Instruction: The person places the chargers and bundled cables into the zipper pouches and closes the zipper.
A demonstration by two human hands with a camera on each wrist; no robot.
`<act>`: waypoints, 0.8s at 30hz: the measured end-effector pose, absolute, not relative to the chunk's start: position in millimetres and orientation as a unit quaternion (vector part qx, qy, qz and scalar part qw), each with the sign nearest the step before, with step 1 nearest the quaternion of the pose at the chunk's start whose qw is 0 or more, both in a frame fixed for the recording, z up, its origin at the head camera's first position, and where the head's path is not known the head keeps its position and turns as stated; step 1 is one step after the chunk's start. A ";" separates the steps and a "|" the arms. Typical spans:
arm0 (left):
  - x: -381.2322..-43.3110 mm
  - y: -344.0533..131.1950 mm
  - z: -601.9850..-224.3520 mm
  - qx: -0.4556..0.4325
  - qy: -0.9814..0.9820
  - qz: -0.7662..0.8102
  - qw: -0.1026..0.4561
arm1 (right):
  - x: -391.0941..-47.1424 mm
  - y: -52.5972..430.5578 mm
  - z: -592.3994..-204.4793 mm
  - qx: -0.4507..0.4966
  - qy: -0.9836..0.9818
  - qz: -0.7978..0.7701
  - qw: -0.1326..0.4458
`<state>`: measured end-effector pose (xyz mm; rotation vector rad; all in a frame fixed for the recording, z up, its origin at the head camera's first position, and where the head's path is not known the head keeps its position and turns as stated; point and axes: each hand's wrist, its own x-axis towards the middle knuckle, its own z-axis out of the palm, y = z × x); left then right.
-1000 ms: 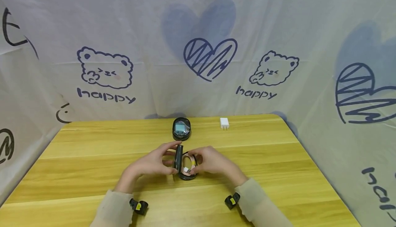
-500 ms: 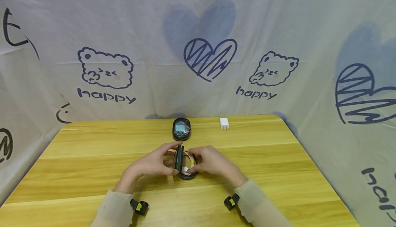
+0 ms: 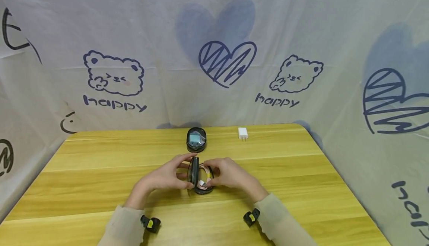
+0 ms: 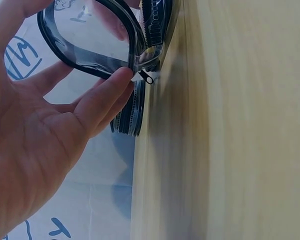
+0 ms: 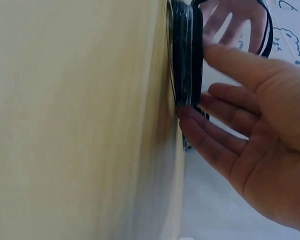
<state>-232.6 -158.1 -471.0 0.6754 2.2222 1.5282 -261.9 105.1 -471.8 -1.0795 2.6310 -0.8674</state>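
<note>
A small black-trimmed zip pouch (image 3: 193, 172) lies unzipped mid-table, its clear lid raised on edge to the left. My left hand (image 3: 164, 173) holds this lid by its rim, thumb at the near end and fingers at the far end. In the left wrist view the lid's clear window (image 4: 92, 32) shows, with a zip pull (image 4: 147, 77) hanging at the corner. Inside the pouch's base sits a coiled pale-pink cable (image 3: 209, 175) with a white plug end (image 3: 202, 183). My right hand (image 3: 231, 173) grips the base's right side; in the right wrist view its fingertips meet the black zip wall (image 5: 187, 60).
Behind the open pouch stands a second, closed black-rimmed pouch (image 3: 196, 140) with a light-blue item under its clear top. A white charger plug (image 3: 242, 133) lies near the table's back edge, prongs toward me. Printed cloth (image 3: 167, 34) hangs behind the wooden table (image 3: 285, 171).
The raised lid has shifted very slightly, showing a bit more of its clear side. Both hands keep their places on the pouch.
</note>
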 end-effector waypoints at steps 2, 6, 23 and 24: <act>-232.2 -158.3 -470.7 0.237 0.786 0.542 0.179 | -262.6 106.9 -470.6 -0.358 0.880 -0.298 0.093; -232.0 -157.6 -467.9 0.234 0.789 0.540 0.175 | -265.6 113.3 -465.2 -0.339 0.876 -0.328 0.103; -233.4 -160.4 -470.1 0.228 0.782 0.550 0.184 | -326.4 173.8 -457.9 -0.270 0.876 -0.398 -0.039; -233.8 -160.3 -470.0 0.230 0.779 0.553 0.187 | -331.4 177.4 -459.0 -0.264 0.876 -0.402 -0.042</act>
